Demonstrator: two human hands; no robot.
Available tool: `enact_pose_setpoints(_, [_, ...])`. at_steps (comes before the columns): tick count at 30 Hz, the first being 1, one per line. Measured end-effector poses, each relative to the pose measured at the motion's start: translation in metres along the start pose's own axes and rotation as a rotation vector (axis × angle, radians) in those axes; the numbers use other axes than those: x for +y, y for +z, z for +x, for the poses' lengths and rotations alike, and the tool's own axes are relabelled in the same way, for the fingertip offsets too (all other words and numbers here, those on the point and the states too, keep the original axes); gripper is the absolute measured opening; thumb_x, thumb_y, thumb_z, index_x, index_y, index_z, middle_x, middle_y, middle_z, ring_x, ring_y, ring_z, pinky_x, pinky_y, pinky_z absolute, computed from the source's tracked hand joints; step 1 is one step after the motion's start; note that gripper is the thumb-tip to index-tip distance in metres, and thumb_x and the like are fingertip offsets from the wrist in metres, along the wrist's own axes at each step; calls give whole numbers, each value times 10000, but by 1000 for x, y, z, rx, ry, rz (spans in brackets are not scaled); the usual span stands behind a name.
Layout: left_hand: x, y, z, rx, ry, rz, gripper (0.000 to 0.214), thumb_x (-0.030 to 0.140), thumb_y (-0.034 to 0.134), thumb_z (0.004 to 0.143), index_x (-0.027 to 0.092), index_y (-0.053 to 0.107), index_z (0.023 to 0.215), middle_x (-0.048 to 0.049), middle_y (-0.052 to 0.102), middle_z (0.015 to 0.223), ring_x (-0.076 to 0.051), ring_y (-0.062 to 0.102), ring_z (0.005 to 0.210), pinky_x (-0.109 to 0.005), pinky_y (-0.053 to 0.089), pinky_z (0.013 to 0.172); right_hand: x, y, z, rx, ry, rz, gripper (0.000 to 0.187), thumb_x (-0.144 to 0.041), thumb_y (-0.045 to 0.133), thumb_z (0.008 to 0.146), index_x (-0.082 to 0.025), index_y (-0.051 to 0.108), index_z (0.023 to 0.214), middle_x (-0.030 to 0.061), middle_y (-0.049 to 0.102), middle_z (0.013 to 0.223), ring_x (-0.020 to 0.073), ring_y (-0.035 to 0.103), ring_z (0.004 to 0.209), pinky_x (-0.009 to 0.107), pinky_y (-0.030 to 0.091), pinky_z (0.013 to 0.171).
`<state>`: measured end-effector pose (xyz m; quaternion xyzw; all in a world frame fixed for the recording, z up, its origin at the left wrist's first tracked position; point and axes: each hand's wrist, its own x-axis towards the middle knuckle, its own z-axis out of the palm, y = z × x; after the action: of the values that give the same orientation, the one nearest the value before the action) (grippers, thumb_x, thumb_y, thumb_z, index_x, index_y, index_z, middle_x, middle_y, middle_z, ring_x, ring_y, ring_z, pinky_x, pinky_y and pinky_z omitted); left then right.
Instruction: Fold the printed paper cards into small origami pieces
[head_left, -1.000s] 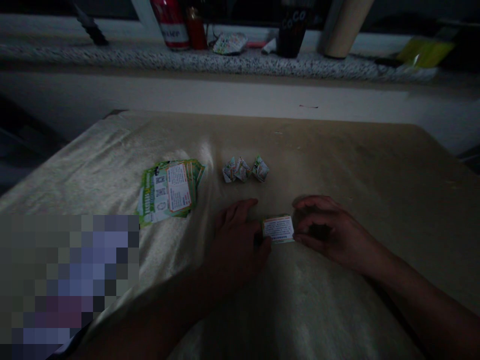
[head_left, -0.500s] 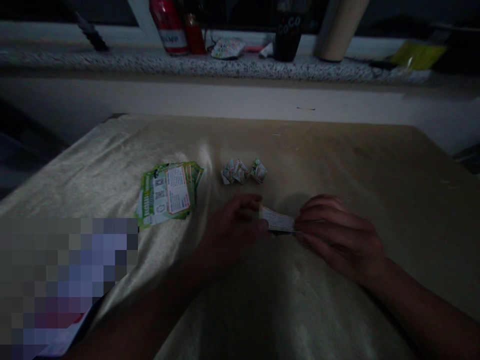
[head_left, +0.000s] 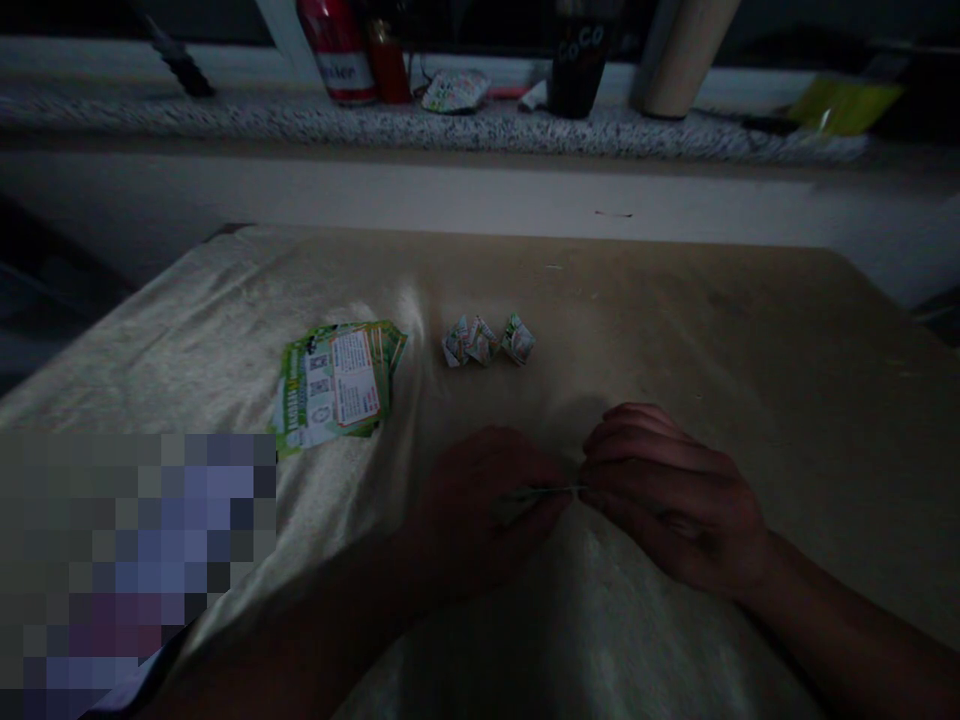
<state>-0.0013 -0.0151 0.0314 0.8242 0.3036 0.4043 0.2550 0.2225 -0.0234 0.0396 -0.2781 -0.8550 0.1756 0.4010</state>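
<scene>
Between my two hands is a folded paper leaflet (head_left: pixel 536 491), seen nearly edge-on as a thin pale strip. My left hand (head_left: pixel 491 500) is closed with thumb and fingers pinching its left part. The fingertips of my right hand (head_left: pixel 671 490) pinch its right end, close to the left fingertips. Most of the paper is hidden by the fingers. Beyond the hands, 3 small folded paper pieces (head_left: pixel 481 341) stand in a row on the table. To their left lies a fanned stack of green and white printed leaflets (head_left: pixel 330 385).
A shiny beige cloth covers the table (head_left: pixel 712 330). Behind it, a speckled stone sill (head_left: pixel 255 122) bears a red can (head_left: pixel 341 55), an orange-red bottle (head_left: pixel 388 65), a dark cup (head_left: pixel 577 65), a beige cylinder (head_left: pixel 686 60) and a yellow packet (head_left: pixel 844 105). The lower left is pixelated.
My left hand has come rightward and closed round the paper's left part. The paper has turned from showing its printed face to nearly edge-on, slightly nearer to me.
</scene>
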Motion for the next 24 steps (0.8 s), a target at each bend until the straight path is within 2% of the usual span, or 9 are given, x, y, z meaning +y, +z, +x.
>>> enact_pose_setpoints(4, [-3, 2, 0, -4, 131, 58, 51, 158, 641, 905, 186, 681, 920, -29, 738, 841, -141, 690, 749, -256, 562, 703, -2, -1, -2, -24, -21, -118, 212, -68, 632, 888, -209, 709, 1025, 60, 725, 881, 223, 671, 863, 464, 530, 871])
enact_pose_setpoints(6, [-4, 2, 1, 3, 235, 145, 68, 162, 619, 926, 176, 682, 905, -29, 730, 840, -132, 668, 721, -251, 544, 676, -3, 0, -2, -23, -58, -150, 205, -52, 618, 878, -180, 714, 1006, 69, 731, 882, 223, 675, 864, 475, 524, 892])
enact_pose_setpoints(9, [-2, 0, 2, -17, 309, 289, 120, 156, 585, 942, 161, 666, 854, -22, 712, 796, -130, 636, 677, -267, 528, 665, -5, 1, -1, -20, -92, -147, 190, -21, 619, 848, -128, 723, 965, 92, 735, 873, 228, 680, 860, 478, 522, 885])
enact_pose_setpoints(11, [-2, -4, 3, -39, 315, 351, 114, 151, 584, 936, 160, 654, 845, -14, 703, 778, -128, 620, 658, -271, 523, 670, -6, 0, 0, -2, -85, -136, 163, -13, 636, 841, -115, 726, 929, 98, 732, 853, 228, 679, 847, 472, 524, 869])
enact_pose_setpoints(14, [-5, -10, 4, 0, 306, 375, 58, 146, 619, 903, 161, 645, 853, -10, 694, 768, -127, 620, 669, -259, 509, 670, -5, -5, 2, 51, -46, -110, 129, -18, 672, 839, -115, 727, 904, 96, 723, 819, 224, 674, 819, 453, 533, 820])
enact_pose_setpoints(24, [-5, -28, 9, 74, 102, 329, 90, 104, 622, 857, 165, 626, 791, 15, 655, 701, -96, 604, 621, -205, 461, 595, 5, -14, -5, 145, 98, -34, 195, -31, 719, 831, -188, 743, 944, 54, 723, 849, 229, 694, 833, 417, 536, 775])
